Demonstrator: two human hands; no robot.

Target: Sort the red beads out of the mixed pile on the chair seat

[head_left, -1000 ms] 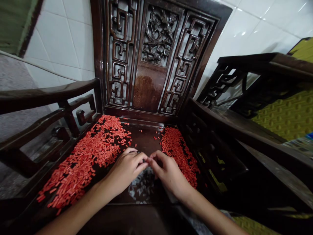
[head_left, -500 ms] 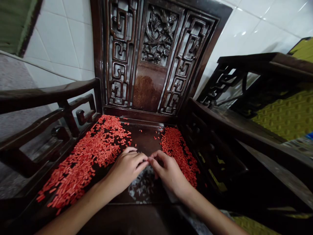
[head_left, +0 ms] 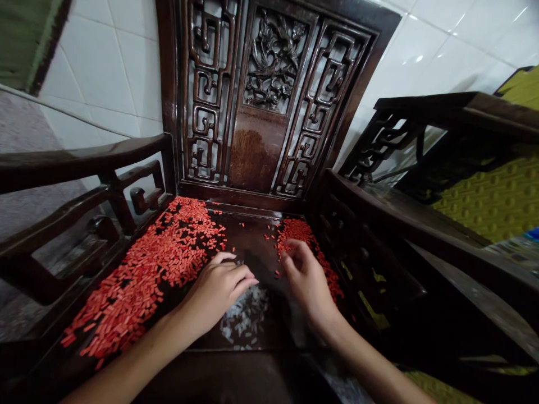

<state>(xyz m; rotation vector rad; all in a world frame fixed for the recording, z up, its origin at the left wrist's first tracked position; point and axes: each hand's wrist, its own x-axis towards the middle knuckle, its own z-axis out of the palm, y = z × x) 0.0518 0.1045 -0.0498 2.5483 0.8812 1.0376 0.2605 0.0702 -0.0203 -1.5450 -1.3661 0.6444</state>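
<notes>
My left hand point(head_left: 227, 281) is over the left part of a small heap of clear, whitish bits point(head_left: 244, 320). Its thumb and forefinger are pressed together, and what they pinch, if anything, is too small to make out. My right hand point(head_left: 305, 275) hovers at the inner edge of the right-hand spread of small red pieces point(head_left: 295, 229), thumb and curved fingers apart with nothing visible between them. Just left of that thumb is a single red piece point(head_left: 277, 274). A larger spread of red pieces point(head_left: 168, 258) covers the left side of the dark wooden seat point(head_left: 250, 238).
The seat belongs to a carved chair with a tall openwork back point(head_left: 252, 151). Armrests rise at left point(head_left: 84, 157) and right point(head_left: 379, 213). A dark wooden stand point(head_left: 455, 106) and a yellow bumpy surface point(head_left: 484, 196) are at the right.
My right hand has parted from the left fingertips and moved right to the red pieces, its fingers opening. More of the clear heap shows. My left hand has stayed in place.
</notes>
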